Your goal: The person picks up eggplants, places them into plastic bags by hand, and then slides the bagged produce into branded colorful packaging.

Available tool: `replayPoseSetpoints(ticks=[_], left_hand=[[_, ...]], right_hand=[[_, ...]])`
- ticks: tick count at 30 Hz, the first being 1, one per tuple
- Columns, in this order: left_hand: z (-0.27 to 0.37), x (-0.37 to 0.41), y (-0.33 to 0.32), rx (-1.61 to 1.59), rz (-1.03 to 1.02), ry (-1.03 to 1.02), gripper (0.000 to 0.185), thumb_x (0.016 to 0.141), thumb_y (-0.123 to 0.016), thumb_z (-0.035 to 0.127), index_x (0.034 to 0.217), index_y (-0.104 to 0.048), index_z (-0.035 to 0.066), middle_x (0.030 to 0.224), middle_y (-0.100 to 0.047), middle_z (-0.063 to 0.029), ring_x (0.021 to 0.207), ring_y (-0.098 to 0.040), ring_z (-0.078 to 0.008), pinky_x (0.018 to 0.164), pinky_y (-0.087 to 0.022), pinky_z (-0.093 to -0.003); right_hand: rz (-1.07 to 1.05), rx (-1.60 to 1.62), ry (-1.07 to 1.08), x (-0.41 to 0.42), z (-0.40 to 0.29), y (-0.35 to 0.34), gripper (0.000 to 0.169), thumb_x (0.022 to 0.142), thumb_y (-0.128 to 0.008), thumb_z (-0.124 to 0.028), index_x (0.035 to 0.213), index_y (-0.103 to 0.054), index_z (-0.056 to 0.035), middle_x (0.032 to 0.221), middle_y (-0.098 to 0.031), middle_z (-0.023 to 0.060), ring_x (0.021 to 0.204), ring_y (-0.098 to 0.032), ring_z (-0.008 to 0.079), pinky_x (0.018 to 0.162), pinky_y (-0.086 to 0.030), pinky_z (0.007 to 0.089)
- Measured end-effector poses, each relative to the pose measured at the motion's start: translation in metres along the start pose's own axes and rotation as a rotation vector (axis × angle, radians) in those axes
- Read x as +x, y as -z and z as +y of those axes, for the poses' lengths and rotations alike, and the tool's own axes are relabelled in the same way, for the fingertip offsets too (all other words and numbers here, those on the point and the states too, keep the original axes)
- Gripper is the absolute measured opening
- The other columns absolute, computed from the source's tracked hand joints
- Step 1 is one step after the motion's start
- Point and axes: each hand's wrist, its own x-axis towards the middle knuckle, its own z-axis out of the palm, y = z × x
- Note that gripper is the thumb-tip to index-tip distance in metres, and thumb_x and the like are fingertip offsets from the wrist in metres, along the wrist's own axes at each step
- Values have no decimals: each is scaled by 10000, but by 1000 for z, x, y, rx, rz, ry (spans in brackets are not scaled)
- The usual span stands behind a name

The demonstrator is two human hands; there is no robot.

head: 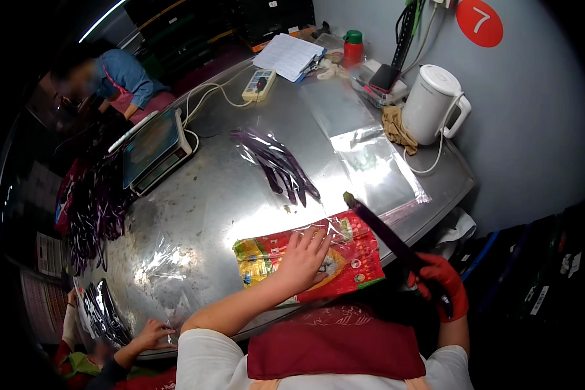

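Observation:
My right hand (438,287), in a red glove, grips a long dark purple eggplant (387,234) near its lower end; the green stem end points up and left over the table. My bare left hand (307,256) lies with spread fingers on a red and yellow printed plastic bag (360,243) at the near edge of the metal table (209,195). Clear film shows by its fingertips. Farther off, several slim eggplants (285,168) lie in a clear plastic bag. A stack of flat clear bags (375,161) rests to their right.
At left stand a weighing scale (156,151) and a heap of eggplants (97,209). A power strip (259,85), papers (287,53), a red flask (353,48) and a white electric kettle (431,105) stand farther back. One co-worker (131,83) bends beyond the scale; another's hand (153,335) is at lower left.

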Motion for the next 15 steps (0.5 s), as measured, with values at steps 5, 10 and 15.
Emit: replayPoseSetpoints(ticks=[5,10,15], left_hand=[[-5,-1,-30,210,-245,83,366,689,-589,119,1039,-573,15,1094,-561,-152,1019,-513,-262,760,-409,-382],[-7,-3,-30,-3,-179,110,157,715,-584,120,851,-612,48,932,-551,-118,901,-531,-258,699,-440,-381],[-11,0,-25,-244,-69,8,132,711,-571,85,822,-615,29,907,-539,-121,893,-524,-274,734,-456,-409]], right_hand=[[-41,39,-192,-32,16,15,526,782,-586,-119,1262,-471,66,803,-649,153,473,-557,138,405,-425,225],[-100,-47,-310,-39,18,25,510,792,-568,-95,1274,-474,46,817,-651,153,490,-563,141,409,-424,229],[-127,-8,-282,-38,2,15,508,800,-558,-99,1280,-469,40,815,-651,151,491,-557,134,409,-419,222]])
